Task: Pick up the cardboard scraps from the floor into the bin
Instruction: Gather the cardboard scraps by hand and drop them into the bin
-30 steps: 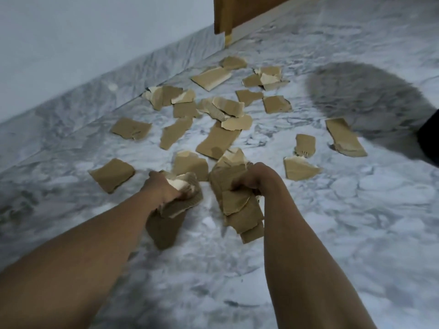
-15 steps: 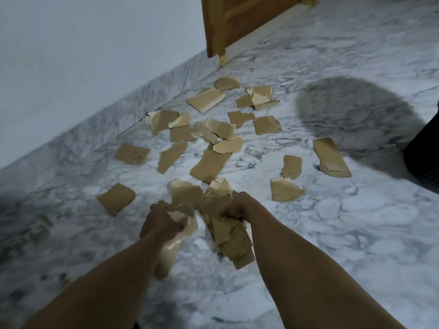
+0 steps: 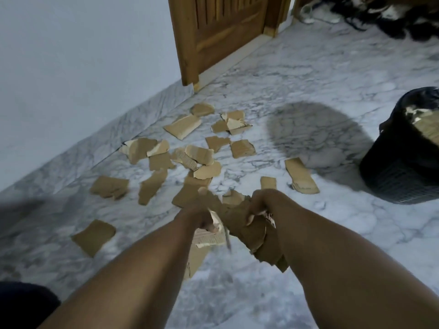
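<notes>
Cardboard scraps [image 3: 202, 160] lie scattered on the marble floor [image 3: 332, 224] between the wall [image 3: 71, 67] and the black bin [image 3: 399, 172]. They are torn, flat and brown, and some overlap. In the head view both hands have lifted clear of the floor since a second ago. The left hand [image 3: 193, 216] grips one bunch of pieces and the right hand [image 3: 263, 205] grips another. The bin, newly in view at the right and already holding cardboard, looks like the next stop. Most scraps are still down.

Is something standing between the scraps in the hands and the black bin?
Nothing visible does. Between the held scraps and the bin is only floor, with one flat scrap lying on it.
</notes>
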Available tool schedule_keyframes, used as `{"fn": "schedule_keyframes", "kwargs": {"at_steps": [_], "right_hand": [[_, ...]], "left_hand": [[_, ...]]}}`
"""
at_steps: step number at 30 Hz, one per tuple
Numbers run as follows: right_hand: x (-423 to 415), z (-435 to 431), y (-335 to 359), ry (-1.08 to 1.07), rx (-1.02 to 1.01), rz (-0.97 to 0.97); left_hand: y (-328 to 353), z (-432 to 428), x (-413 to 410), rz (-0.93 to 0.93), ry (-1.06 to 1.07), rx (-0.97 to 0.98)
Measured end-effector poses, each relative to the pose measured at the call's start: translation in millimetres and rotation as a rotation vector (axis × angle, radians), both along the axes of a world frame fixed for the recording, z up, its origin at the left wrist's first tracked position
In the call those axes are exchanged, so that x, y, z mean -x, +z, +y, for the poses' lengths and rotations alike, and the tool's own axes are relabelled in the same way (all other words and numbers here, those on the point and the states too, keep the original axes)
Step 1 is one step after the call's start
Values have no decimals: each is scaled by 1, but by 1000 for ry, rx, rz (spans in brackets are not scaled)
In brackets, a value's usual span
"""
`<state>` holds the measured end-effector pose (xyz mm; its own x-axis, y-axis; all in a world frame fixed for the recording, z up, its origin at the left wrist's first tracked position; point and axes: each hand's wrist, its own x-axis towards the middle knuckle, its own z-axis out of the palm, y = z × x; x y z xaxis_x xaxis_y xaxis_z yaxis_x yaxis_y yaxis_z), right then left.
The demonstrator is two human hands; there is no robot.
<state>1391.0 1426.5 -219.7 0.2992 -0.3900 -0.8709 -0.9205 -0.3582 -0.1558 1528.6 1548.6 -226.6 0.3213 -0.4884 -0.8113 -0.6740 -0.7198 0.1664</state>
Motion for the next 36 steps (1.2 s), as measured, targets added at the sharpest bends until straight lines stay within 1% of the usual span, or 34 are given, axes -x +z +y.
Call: {"fn": "schedule_keyframes", "kwargs": {"at_steps": [2,5,7,9,11,13,15,17,19,20,23,25,30,32,33,35,36], "right_hand": [[5,-24,24,-23,-6,66],[20,-50,63,-78,76,74],[34,-60,93,-161,149,15],[51,-69,122,-271,223,-41],[73,-78,151,-389,318,-87],[99,-85,180,-512,397,-115],[127,-96,205,-635,477,-144],[155,-107,221,-732,589,-206],[188,-118,228,-818,730,-361],[206,-123,230,-874,795,-449],[265,-139,229,-1138,810,-640],[303,-148,227,-1272,897,-768],[369,-171,223,-1377,1196,-1018],[386,-187,213,-1442,1220,-1065],[392,-194,208,-1460,1206,-1065],[401,-205,196,-1478,1122,-1004],[404,-210,188,-1496,1056,-954]], "left_hand": [[31,-25,7,85,-84,-117],[58,-57,12,131,-222,-132],[73,-76,13,117,-232,-117],[93,-97,15,111,-221,-20],[114,-118,23,131,-288,104],[137,-140,37,133,-310,241],[157,-167,56,196,-219,435],[175,-188,84,273,-103,590],[185,-212,122,349,3,723],[189,-221,145,388,49,768],[201,-251,216,468,160,856],[213,-272,263,509,193,922],[229,-315,363,618,234,1090],[222,-329,390,618,272,1082],[215,-336,400,589,267,1034],[192,-350,409,430,171,878],[178,-355,409,291,70,809]]}}
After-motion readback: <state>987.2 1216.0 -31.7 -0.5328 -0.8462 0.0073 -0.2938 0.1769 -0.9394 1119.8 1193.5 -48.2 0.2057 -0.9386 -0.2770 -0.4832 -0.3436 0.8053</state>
